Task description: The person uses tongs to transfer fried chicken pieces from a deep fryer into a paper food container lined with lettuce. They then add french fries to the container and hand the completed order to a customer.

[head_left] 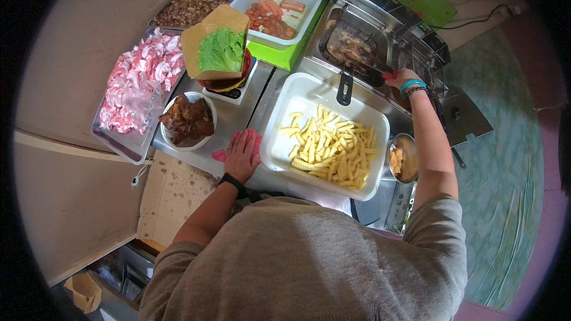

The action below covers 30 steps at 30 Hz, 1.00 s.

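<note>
My left hand (240,155) lies flat, fingers stretched out, on a pink cloth (256,146) on the steel counter. My right hand (403,78) is closed around the red-ended handle of what look like tongs (376,65). Their dark arms reach over the fryer basket (334,54), where browned pieces of food (348,44) sit; the tips are hard to make out. The basket's black handle (345,86) points toward me. Between my arms stands a white tub (275,151) of crinkle-cut fries (336,148).
Left of the cloth are a bowl of brown cooked meat (189,120), a tray of raw sliced meat (140,83) and a paper box with lettuce (221,50). A sausage tub (245,2) stands behind. A metal bowl (410,160) sits beside my right forearm, near a second fryer (416,53).
</note>
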Available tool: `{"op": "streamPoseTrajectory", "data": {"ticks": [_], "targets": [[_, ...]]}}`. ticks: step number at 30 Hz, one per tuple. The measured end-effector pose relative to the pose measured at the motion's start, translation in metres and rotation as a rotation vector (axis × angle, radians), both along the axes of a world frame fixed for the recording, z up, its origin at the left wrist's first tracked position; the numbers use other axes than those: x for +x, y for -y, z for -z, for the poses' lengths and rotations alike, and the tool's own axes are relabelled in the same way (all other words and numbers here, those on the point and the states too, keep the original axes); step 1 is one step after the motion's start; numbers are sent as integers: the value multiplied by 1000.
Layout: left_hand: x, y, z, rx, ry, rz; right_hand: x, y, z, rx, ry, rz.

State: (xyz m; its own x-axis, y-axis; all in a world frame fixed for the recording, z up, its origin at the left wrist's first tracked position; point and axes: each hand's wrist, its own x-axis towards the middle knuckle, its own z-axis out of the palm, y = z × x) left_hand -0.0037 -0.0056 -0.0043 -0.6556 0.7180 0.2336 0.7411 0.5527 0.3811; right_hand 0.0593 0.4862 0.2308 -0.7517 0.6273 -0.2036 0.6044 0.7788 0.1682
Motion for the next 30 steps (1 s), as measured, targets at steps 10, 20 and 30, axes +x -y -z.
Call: {"op": "streamPoseTrajectory", "data": {"ticks": [10, 20, 30], "targets": [[-1, 0, -1, 30, 9, 16, 10, 40, -30, 152, 30, -12], [-2, 0, 4, 20, 23, 20, 44, 31, -35, 225, -161, -93], [-2, 0, 3, 25, -19, 12, 31, -5, -16, 29, -185, 46]]}}
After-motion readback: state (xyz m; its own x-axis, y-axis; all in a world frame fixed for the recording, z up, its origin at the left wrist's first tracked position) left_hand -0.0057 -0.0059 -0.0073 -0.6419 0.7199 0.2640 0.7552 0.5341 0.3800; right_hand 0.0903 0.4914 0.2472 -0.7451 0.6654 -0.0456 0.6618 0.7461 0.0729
